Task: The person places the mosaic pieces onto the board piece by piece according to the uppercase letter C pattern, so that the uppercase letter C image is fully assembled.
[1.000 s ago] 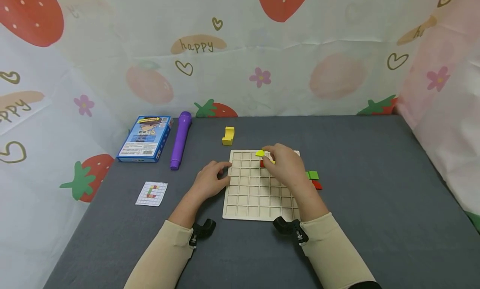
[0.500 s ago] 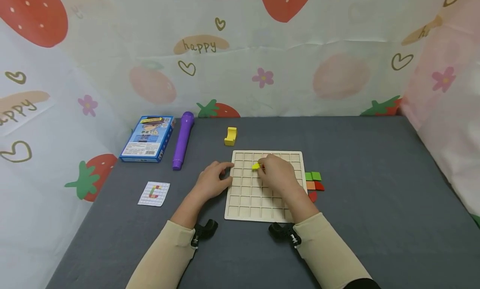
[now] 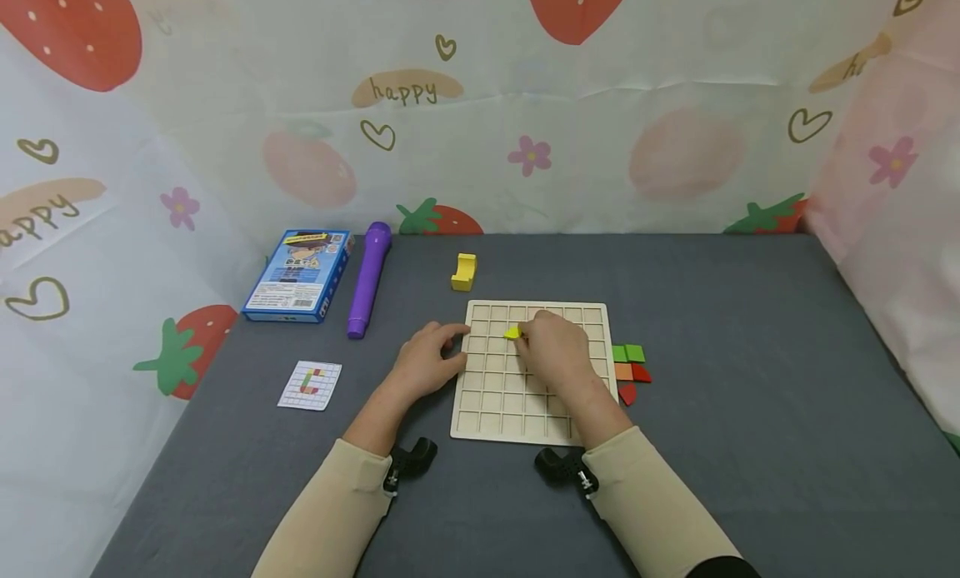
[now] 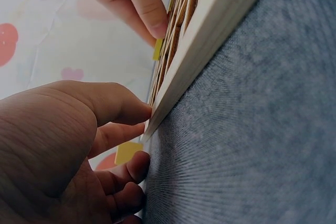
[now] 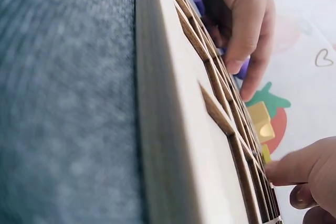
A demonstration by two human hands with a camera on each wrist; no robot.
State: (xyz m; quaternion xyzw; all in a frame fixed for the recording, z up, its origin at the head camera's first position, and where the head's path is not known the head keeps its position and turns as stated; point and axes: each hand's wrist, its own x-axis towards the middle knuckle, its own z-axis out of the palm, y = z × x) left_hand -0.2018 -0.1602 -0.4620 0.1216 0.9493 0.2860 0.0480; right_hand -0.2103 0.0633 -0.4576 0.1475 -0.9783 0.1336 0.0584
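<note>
A pale wooden grid board lies at the middle of the table. My left hand rests its thumb and index fingertips against the board's left edge; in the left wrist view these fingers look fairly straight. Over the upper part of the grid, my right hand pinches a small yellow piece; the left wrist view shows this piece under its fingertips. What lies beneath the right hand is hidden. By the board's right edge lie green square pieces, an orange piece and red rounded pieces.
A card with a coloured grid pattern lies to the left. Behind it are a blue box and a purple microphone-shaped tube. A yellow notched block stands beyond the board. A printed cloth hangs behind the table.
My right hand has moved left and down over the grid with the yellow piece, uncovering the orange and red pieces at the right. The left hand stays at the board's edge.
</note>
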